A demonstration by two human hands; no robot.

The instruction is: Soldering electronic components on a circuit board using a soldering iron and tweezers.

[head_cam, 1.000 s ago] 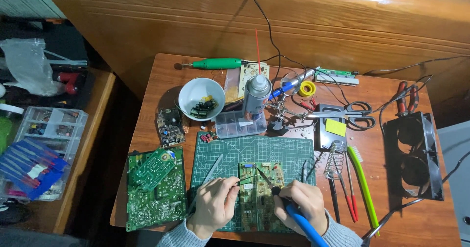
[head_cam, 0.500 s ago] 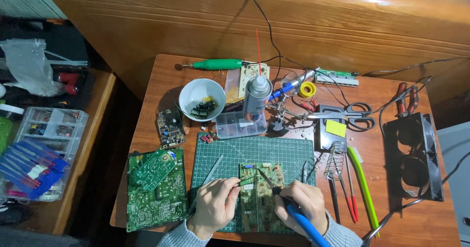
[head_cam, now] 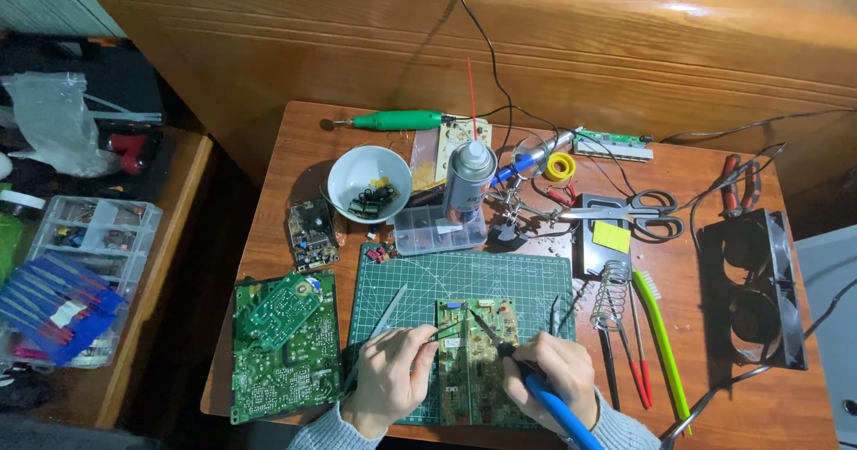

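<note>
**Kid:** What are the hands doing?

**Helper:** The right hand (head_cam: 552,380) grips a soldering iron (head_cam: 527,383) with a blue handle. The fingers are wrapped tight around it. The dark tip points far and left, down onto a small green circuit board (head_cam: 473,361).

**Kid:** And the other hand?

**Helper:** The left hand (head_cam: 391,380) pinches thin tweezers (head_cam: 443,332). The fingers are pressed together on them. The tweezer tips reach right, to the left edge of the same board.

**Kid:** Where is that board?

**Helper:** It lies flat on a green cutting mat (head_cam: 420,276), at the near side of the wooden table (head_cam: 714,396), between the two hands.

**Kid:** What is beside the mat?

**Helper:** To the left lies a bigger green circuit board (head_cam: 286,347). A smaller dark board (head_cam: 312,234) lies farther away from it. A white bowl (head_cam: 368,184) with little parts sits far from the mat. Just right of the bowl is a clear plastic box (head_cam: 441,229), and a spray can (head_cam: 470,178) stands behind it.

**Kid:** And on the right?

**Helper:** A coiled metal iron stand (head_cam: 612,285), scissors (head_cam: 638,207), a long green brush (head_cam: 662,343) and a black double fan (head_cam: 754,289) at the right edge.
</note>
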